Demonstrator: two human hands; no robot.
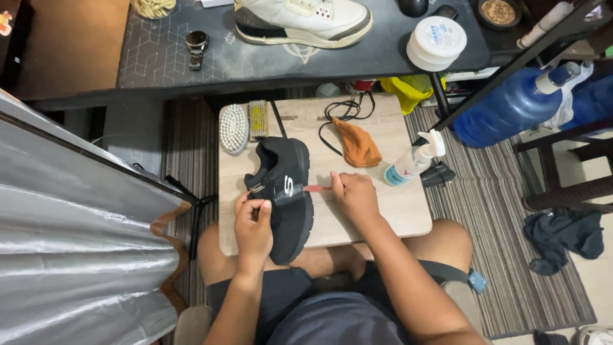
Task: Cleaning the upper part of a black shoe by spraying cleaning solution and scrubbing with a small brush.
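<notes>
A black sneaker [286, 191] lies on its side on a small light wooden table [389, 211] over my lap. My left hand [253, 227] grips the shoe at its side near the opening. A thin red-handled brush [317, 188] is in my right hand [355, 195], its tip against the shoe's side. Both hands are closed on what they hold.
On the small table lie an oval white brush [234, 128], a yellow-bristled brush [258, 119], an orange cloth [357, 145], black laces [345, 108] and a spray bottle [415, 160]. The dark desk behind holds a white sneaker [300, 20], a watch [196, 46] and a white tub [435, 42]. A blue water jug [511, 105] lies at right.
</notes>
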